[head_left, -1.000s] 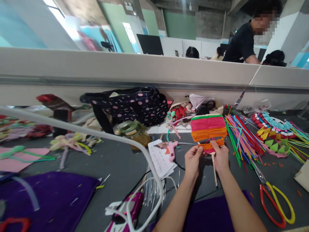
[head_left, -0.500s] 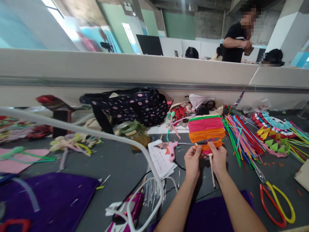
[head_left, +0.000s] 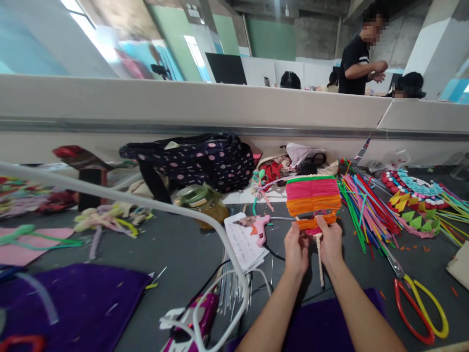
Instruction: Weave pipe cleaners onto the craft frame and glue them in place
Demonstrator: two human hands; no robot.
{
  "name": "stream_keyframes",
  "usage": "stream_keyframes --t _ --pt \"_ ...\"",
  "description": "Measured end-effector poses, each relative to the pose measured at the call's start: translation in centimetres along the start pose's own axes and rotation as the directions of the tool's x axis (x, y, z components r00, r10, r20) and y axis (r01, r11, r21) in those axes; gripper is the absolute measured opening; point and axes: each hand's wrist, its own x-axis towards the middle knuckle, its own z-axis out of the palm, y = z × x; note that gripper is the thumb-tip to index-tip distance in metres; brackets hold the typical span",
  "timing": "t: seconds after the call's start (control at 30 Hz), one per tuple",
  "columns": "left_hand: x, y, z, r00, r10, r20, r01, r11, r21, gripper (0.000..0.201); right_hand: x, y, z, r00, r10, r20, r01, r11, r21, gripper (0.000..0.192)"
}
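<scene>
Hands raised together above the dark grey tabletop (head_left: 176,254), both gripping the lower edge of a small woven fan of pink, orange and green strips on a pale stick (head_left: 313,198). Left hand (head_left: 296,249) curled at the fan's lower left corner, fingers pressed together, thumb and fingertips pinching the bottom orange strips. Right hand (head_left: 330,242) mirrored at the lower right, fingers closed, thumb pinching the same orange band. Fan held upright between them, pale stick hanging down between the two wrists, clear of the tabletop. Just left of the left hand, a pink hot-glue gun (head_left: 256,226) lying on a printed white paper sheet (head_left: 244,242). Further left, a glass jar with green lid (head_left: 203,200), and behind it a dark polka-dot fabric bag (head_left: 198,159) against the beige partition wall (head_left: 183,107). Right of the fan, a fanned heap of thin multicoloured plastic strips (head_left: 366,208); beyond it a flat craft piece with yellow and green triangles and red and white beads (head_left: 414,200). Near the right forearm, red-and-yellow-handled scissors (head_left: 417,305) flat on the tabletop. Purple felt sheet (head_left: 73,298) at lower left, crossed by a curved white tube (head_left: 146,205). Beyond the partition, a person in a black shirt (head_left: 355,58) standing.
</scene>
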Motion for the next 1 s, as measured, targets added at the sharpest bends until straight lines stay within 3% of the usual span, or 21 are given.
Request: stream_keyframes --t 0.2,0.37,0.6,0.87,1.0 --pt "0.2 -0.8 -0.3 0.99 -0.134 0.037 0.135 0.991 -0.006 0.033 -0.4 1.1 0.1 1.0 -0.005 0.002 0.006 0.997 -0.078 0.028" --pt "0.7 -0.5 -0.6 0.997 -0.082 -0.015 0.081 0.995 -0.054 0.031 -0.5 1.0 0.1 0.999 -0.022 0.03 0.026 0.991 -0.128 0.028" --pt "0.9 -0.4 -0.5 0.999 0.03 -0.033 -0.03 0.999 0.021 0.032 0.6 -0.3 -1.2 1.0 -0.016 0.012 0.018 0.97 -0.243 0.032" --pt "1.0 -0.6 -0.8 0.996 0.053 -0.078 -0.051 0.998 0.023 0.034 1.3 0.2 -2.2 0.988 -0.147 -0.039 0.119 0.909 -0.4 0.029" --pt "1.1 -0.7 -0.9 0.996 0.057 -0.071 -0.056 0.998 0.012 0.032 1.3 -0.1 -2.3 0.971 -0.236 0.03 0.22 0.844 -0.488 0.023"
